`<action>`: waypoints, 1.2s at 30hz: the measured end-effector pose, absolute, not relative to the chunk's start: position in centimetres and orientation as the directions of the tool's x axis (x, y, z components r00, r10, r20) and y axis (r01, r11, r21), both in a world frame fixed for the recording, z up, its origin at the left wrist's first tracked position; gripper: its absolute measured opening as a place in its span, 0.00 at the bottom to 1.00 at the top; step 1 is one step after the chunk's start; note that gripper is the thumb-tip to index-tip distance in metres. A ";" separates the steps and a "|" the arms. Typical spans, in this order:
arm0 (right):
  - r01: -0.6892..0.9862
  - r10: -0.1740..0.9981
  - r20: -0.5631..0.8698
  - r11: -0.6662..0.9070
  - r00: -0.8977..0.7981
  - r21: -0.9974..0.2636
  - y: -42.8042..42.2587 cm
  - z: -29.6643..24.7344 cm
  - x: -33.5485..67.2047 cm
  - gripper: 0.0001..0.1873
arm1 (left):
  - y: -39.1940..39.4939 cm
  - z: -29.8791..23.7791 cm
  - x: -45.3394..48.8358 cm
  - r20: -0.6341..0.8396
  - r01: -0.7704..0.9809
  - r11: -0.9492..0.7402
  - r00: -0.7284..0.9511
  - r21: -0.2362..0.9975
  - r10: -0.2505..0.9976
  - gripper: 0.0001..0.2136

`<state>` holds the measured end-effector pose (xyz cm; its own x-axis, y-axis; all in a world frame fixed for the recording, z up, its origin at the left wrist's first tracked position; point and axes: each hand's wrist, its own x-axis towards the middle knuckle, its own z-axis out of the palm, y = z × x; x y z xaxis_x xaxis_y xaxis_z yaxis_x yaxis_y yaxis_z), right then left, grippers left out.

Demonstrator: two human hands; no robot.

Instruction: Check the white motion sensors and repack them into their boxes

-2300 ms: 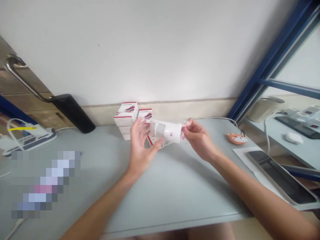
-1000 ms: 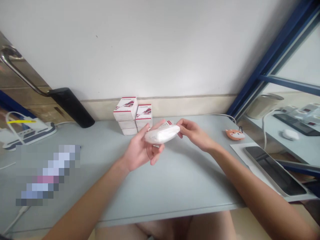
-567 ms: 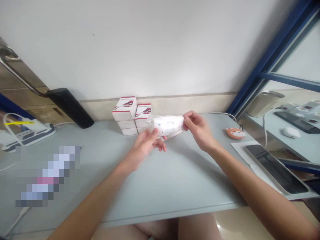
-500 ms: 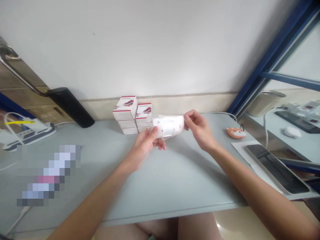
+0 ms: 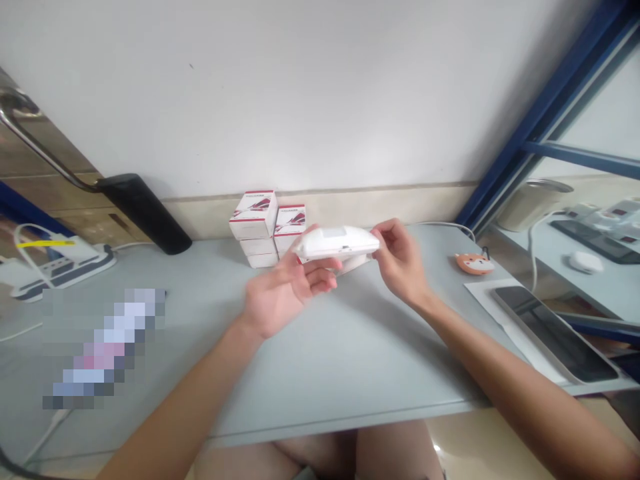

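Note:
A white plastic device with a curved body and a pale rectangular window is held up above the desk between my two hands. It resembles a motion sensor. My left hand grips its left end, with fingers curled underneath and palm partly turned up. My right hand is closed in a pinch at its right end. Under the device, near the right hand, part of a pale wrapper or flap shows, too blurred to make out. Small white-and-red boxes are stacked just behind my left hand.
On the grey desk, a power strip and a pixelated object lie left. A black cylinder leans near the wall. Right are an orange animal-faced case, a phone on white paper and a blue-framed mirror.
The white device has turned, so its curved body and window now show where crinkled wrapping showed before. My left hand has rolled palm upward; my right hand has stayed at the right end.

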<state>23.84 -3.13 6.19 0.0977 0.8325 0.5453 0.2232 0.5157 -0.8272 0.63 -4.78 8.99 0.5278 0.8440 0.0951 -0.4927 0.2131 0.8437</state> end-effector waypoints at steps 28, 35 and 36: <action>-0.014 0.924 0.380 0.381 0.050 -0.925 -3.1 7.2 24.5 0.20 | -4.9 8.6 1.1 0.042 -0.421 0.229 0.543 0.878 0.838 0.21; -0.148 0.973 0.222 0.210 -0.067 -0.966 -2.7 6.9 24.8 0.18 | -4.2 8.4 0.8 0.029 -0.308 0.120 0.438 0.944 0.899 0.28; -0.154 0.970 0.230 0.217 -0.076 -0.964 -2.6 6.9 24.9 0.18 | -4.2 8.3 0.9 0.036 -0.264 0.079 0.408 0.961 0.912 0.27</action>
